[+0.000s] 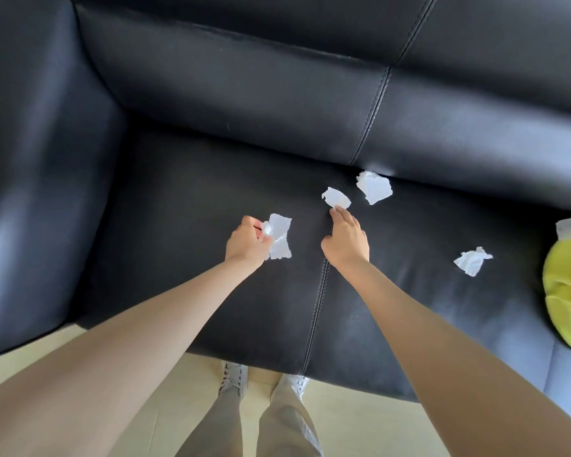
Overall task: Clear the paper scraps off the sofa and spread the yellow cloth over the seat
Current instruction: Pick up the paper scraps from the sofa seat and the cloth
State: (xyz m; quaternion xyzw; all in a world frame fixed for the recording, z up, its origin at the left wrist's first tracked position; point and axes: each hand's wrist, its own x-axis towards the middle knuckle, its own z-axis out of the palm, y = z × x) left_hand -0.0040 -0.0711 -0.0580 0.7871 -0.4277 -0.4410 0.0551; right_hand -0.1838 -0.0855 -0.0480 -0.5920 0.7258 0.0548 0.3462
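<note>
The scrap-clearing step was in hand, the cloth not yet spread. The left hand [247, 244] pinched a torn white paper strip [280, 237], its long axis running away from the person. The right hand [346, 238], fingers extended and holding nothing, touched a small crumpled white scrap [336, 197] on the black leather sofa seat [185, 206]; closing on it seemed next. Two more white scraps [374, 187] [472, 260] lay beyond and right of that hand; the bunched yellow cloth [567, 301] sat far right.
</note>
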